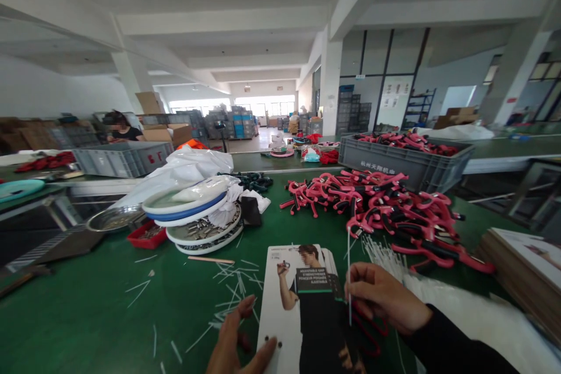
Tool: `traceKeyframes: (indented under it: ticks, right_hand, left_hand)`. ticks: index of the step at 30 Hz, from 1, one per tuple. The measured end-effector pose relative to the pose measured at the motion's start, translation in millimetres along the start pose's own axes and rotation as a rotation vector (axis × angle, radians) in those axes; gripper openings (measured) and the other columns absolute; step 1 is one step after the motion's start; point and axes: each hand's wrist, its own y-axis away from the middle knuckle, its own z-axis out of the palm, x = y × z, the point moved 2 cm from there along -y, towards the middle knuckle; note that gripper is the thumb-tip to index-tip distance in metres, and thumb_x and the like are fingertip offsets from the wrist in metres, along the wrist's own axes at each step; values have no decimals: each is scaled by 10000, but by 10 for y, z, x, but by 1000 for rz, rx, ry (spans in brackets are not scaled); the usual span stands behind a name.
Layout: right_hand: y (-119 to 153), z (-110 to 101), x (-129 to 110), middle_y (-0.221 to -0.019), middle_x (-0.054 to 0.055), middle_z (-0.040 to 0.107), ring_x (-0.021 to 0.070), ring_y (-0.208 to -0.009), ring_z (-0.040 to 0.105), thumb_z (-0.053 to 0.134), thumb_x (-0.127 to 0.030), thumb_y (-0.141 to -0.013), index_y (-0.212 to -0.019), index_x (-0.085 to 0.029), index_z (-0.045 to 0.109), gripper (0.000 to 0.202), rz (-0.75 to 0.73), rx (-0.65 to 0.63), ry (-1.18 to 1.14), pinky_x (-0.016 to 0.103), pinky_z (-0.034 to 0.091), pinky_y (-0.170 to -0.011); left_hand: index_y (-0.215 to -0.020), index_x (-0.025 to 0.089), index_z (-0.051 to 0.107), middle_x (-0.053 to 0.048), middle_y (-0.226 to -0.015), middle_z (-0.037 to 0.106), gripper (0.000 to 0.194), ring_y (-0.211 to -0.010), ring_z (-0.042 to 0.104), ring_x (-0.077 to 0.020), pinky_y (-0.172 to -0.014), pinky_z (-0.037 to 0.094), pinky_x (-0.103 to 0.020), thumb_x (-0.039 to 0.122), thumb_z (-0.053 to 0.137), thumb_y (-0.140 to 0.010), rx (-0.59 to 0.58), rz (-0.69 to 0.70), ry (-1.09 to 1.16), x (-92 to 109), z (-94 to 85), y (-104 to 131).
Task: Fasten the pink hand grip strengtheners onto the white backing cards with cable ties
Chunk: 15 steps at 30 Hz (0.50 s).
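Observation:
A printed cardboard package card for an adjustable grip strengthener lies in front of me, with more cards beneath it. My left hand is at its lower left, fingers apart, the thumb over the card near two small holes. Between the thumb and fingers of my right hand a thin white tie stands nearly upright over the card's right edge. Below that hand, a red-pink handle loop shows partly, the rest hidden. A bundle of white ties lies just beyond.
Pink-and-black hand grips are heaped beyond the cards, before a grey crate of more. Loose ties scatter left. Stacked round trays hold metal parts, beside a red box. Printed cards are stacked right. A person sits far left.

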Motion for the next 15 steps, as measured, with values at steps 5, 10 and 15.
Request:
traceKeyframes:
  ticks: [5,10,15]
  right_hand:
    - [87,353,-35,-612,-32,579,10,-359,379,639,-394,-659,-670,-157,467,293,-58,-30,-54,166,177,-365]
    - [203,704,-144,-492,-71,468,38,-390,360,604,-454,-686,-679,-173,487,305,-89,-42,17,162,247,-380]
    - [247,742,-168,-475,-76,436,57,-401,357,599,-484,-697,-723,-179,501,321,-54,33,70,172,254,-376]
  left_hand:
    - [-810,250,700,-54,-843,664,294,-526,454,-145,-523,380,-252,478,673,-626,-74,105,-41,420,48,116]
    - [-793,200,713,-40,-640,661,274,-430,386,-101,-429,244,-223,438,605,-710,-483,90,-28,489,337,138]
    - [-729,190,672,-7,-585,631,187,-437,437,-96,-422,252,-205,315,535,-750,-433,190,-211,393,340,140]
